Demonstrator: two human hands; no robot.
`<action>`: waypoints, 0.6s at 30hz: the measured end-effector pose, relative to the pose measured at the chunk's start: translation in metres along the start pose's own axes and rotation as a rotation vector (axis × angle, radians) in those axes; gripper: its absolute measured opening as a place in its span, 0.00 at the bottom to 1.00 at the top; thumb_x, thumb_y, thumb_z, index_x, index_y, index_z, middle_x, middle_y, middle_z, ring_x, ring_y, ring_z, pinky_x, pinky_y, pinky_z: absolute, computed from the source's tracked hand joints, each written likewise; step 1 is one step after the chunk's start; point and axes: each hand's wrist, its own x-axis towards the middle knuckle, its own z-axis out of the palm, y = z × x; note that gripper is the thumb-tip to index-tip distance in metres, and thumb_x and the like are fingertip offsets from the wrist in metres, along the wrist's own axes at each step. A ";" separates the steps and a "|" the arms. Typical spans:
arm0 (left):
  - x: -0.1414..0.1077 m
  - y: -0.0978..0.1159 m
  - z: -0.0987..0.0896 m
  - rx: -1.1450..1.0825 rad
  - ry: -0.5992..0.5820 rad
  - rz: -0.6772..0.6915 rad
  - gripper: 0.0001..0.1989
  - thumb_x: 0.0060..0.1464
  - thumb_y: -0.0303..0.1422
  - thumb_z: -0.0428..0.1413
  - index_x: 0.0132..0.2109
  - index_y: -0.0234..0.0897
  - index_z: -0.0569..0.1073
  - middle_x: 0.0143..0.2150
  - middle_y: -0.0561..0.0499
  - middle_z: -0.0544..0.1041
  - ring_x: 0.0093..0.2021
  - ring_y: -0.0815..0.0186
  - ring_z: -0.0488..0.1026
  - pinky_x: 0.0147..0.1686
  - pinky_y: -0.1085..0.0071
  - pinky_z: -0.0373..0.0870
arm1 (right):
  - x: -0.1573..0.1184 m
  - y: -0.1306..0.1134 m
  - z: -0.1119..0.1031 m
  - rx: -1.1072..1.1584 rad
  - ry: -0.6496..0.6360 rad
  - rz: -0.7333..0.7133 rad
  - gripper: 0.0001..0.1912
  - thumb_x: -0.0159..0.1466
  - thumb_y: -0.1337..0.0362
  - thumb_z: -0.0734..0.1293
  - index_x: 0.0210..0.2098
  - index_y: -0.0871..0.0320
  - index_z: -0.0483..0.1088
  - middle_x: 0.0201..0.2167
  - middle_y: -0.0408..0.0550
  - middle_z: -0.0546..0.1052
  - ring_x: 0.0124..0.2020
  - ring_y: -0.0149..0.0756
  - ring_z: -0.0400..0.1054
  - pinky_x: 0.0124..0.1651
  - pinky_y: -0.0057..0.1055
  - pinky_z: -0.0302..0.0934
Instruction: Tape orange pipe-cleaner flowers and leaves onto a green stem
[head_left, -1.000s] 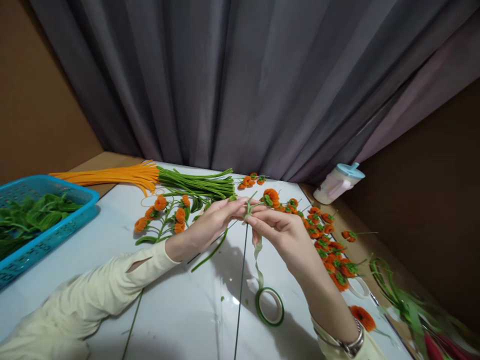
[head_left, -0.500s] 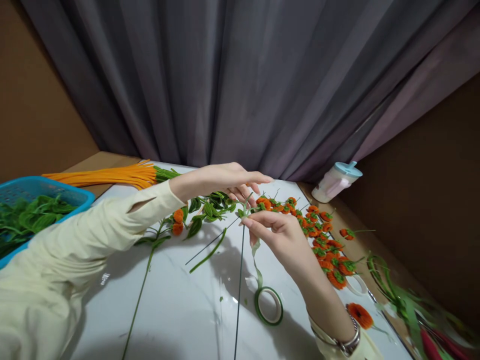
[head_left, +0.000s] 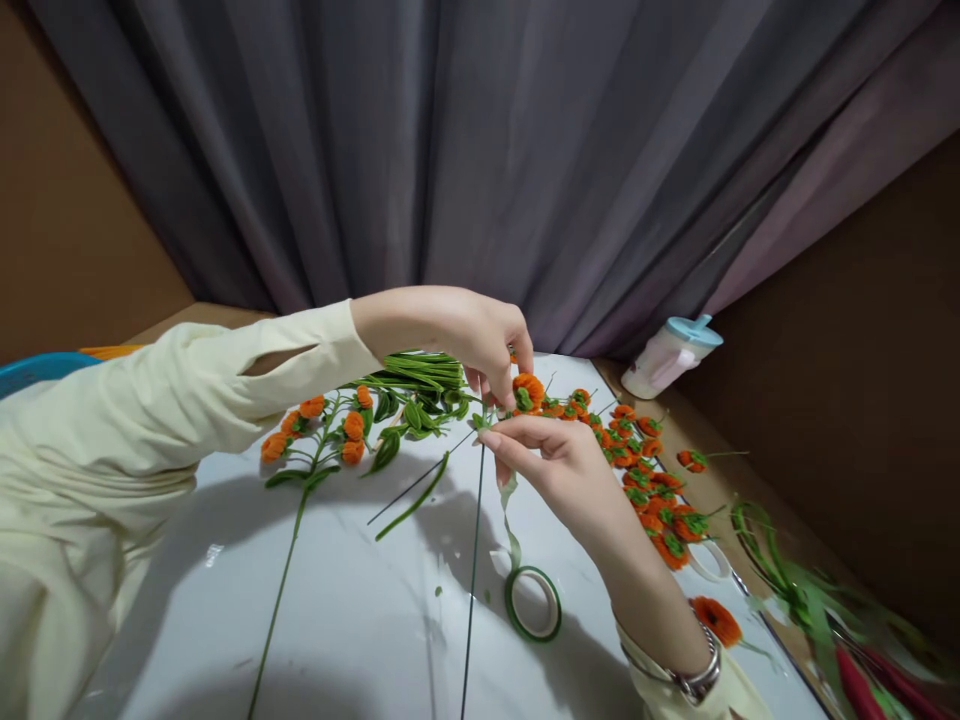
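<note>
My left hand (head_left: 469, 330) reaches over from the left, fingers bent down and closed at a fuzzy orange flower (head_left: 529, 390) with a green base. Just below it, my right hand (head_left: 559, 465) pinches the top of a long thin dark green stem (head_left: 474, 580), where small green leaves (head_left: 480, 421) show. From under the right fingers a strip of pale green floral tape (head_left: 512, 535) hangs down to its roll (head_left: 533, 604) on the table. The exact grip of the left fingertips is partly hidden.
A finished-looking flower branch (head_left: 304, 480) lies left. Behind are green leaves (head_left: 420, 418) and green stems (head_left: 420, 370). Many orange flowers (head_left: 637, 480) lie right, near a white ring (head_left: 709, 560), a cup (head_left: 671, 355) and red-handled tool (head_left: 862, 685). A blue basket (head_left: 45, 372) sits left.
My left hand has turned downward, its fingers going from stretched to bent around an orange flower. The right hand keeps its pinch on the stem. More of the branch at left shows.
</note>
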 end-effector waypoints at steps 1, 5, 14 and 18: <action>-0.004 0.000 0.000 0.015 -0.010 -0.033 0.09 0.31 0.31 0.64 0.28 0.39 0.81 0.17 0.54 0.76 0.18 0.67 0.69 0.21 0.73 0.59 | 0.000 0.000 -0.001 0.004 -0.011 0.000 0.14 0.62 0.60 0.65 0.24 0.59 0.73 0.16 0.41 0.71 0.21 0.29 0.60 0.28 0.27 0.54; -0.021 0.002 0.007 0.153 0.107 0.020 0.15 0.38 0.27 0.62 0.38 0.39 0.81 0.20 0.54 0.77 0.18 0.67 0.69 0.23 0.72 0.57 | 0.001 0.000 -0.002 0.015 -0.046 0.030 0.14 0.62 0.60 0.65 0.23 0.59 0.74 0.16 0.41 0.71 0.21 0.29 0.60 0.28 0.27 0.55; -0.026 0.007 0.023 0.318 0.261 0.190 0.13 0.41 0.23 0.59 0.36 0.39 0.81 0.21 0.53 0.77 0.21 0.65 0.70 0.24 0.72 0.56 | 0.000 0.004 0.001 -0.038 0.030 0.018 0.13 0.62 0.59 0.66 0.39 0.61 0.76 0.17 0.42 0.74 0.21 0.31 0.62 0.29 0.29 0.57; -0.020 0.002 0.020 0.294 0.219 0.171 0.15 0.40 0.22 0.60 0.38 0.39 0.81 0.23 0.54 0.78 0.22 0.66 0.71 0.25 0.72 0.57 | -0.001 0.001 0.001 -0.094 0.043 0.010 0.11 0.63 0.60 0.65 0.34 0.60 0.76 0.16 0.41 0.73 0.20 0.31 0.62 0.28 0.29 0.57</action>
